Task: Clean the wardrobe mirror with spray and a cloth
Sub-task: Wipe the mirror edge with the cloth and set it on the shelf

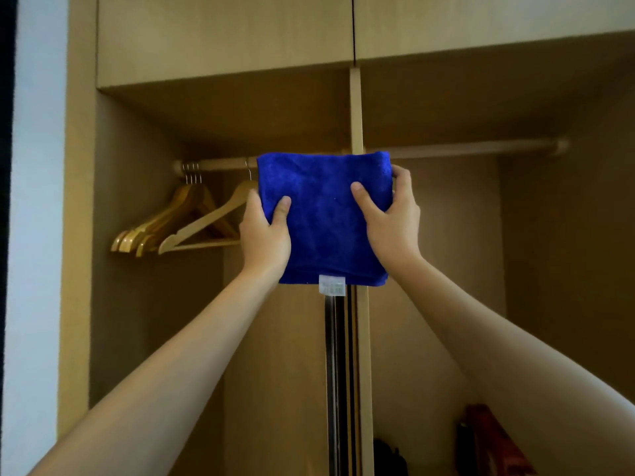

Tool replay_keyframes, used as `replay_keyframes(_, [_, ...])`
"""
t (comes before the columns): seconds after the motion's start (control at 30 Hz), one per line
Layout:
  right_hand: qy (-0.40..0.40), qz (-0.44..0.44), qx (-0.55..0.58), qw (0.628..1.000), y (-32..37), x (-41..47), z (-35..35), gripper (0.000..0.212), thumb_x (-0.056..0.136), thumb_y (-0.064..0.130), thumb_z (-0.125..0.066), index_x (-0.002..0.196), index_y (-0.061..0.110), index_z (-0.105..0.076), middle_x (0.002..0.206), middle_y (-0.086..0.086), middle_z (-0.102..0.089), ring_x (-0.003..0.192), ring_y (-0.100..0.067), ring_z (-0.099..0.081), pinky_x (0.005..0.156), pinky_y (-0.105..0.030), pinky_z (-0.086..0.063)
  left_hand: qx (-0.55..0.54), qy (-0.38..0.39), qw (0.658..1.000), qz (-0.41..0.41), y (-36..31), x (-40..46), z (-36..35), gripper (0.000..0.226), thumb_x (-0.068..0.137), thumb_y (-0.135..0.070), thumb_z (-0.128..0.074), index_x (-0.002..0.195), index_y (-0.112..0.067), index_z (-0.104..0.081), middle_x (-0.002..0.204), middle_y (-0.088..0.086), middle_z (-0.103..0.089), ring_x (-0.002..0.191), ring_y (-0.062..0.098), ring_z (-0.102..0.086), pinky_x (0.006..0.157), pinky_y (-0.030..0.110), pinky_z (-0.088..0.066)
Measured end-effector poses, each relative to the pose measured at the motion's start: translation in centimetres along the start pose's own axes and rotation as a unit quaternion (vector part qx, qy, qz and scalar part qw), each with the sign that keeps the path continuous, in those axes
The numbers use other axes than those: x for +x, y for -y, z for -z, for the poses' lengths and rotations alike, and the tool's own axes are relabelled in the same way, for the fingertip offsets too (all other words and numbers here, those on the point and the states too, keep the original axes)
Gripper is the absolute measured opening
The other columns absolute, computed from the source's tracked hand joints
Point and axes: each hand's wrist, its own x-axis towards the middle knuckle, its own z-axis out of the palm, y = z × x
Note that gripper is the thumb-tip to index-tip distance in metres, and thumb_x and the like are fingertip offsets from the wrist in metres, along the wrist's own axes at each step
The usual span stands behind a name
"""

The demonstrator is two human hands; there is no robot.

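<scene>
A folded blue cloth (pixel 323 218) with a small white label at its lower edge is held up in front of the open wardrobe, at the height of the hanging rail (pixel 474 148). My left hand (pixel 264 231) grips its left edge, thumb on the front. My right hand (pixel 391 218) grips its right edge, thumb on the front and fingers behind. The cloth's top edge lines up with the rail; whether it rests on the rail I cannot tell. No spray bottle and no mirror face are in view.
Several wooden hangers (pixel 178 225) hang on the left part of the rail. A vertical wooden divider (pixel 357 108) and dark sliding-door edges (pixel 338 372) run down the middle. A red object (pixel 494 441) and a dark object (pixel 388 458) sit low in the right compartment.
</scene>
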Motion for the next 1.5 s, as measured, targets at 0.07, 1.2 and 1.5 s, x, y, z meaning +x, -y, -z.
replay_keyframes(0.07, [-0.017, 0.018, -0.034, 0.999, -0.3, 0.5, -0.2, 0.053, 0.092, 0.037, -0.064, 0.136, 0.029, -0.036, 0.113, 0.011, -0.060, 0.097, -0.006, -0.062, 0.080, -0.030, -0.055, 0.013, -0.012, 1.000, -0.004, 0.4, 0.1, -0.5, 0.014, 0.098, -0.033, -0.050, 0.107, -0.024, -0.045, 0.090, -0.017, -0.053, 0.080, -0.006, -0.051, 0.069, 0.014, -0.037])
replay_keyframes(1.2, [0.143, 0.266, -0.323, 0.897, -3.2, -0.5, -3.5, 0.054, 0.106, 0.028, -0.026, 0.155, 0.013, -0.006, 0.164, -0.001, -0.001, 0.150, -0.015, 0.006, 0.123, -0.041, 0.001, 0.377, 0.020, 0.861, -0.341, 7.2, -3.7, -1.5, 0.059, 0.102, -0.041, -0.015, 0.152, -0.009, -0.016, 0.160, 0.009, -0.017, 0.149, 0.017, -0.003, 0.119, 0.041, 0.010])
replay_keyframes(1.5, [0.176, 0.285, -0.332, 0.882, -4.6, -1.7, -2.4, 0.055, 0.106, 0.025, -0.028, 0.155, 0.011, -0.008, 0.164, -0.005, -0.002, 0.151, -0.016, 0.003, 0.123, -0.039, 0.000, 0.350, 0.034, 0.865, -0.356, 8.6, -6.4, -2.2, 0.070, 0.098, -0.043, -0.024, 0.149, 0.001, -0.003, 0.159, 0.017, -0.005, 0.148, 0.021, 0.009, 0.120, 0.040, 0.008])
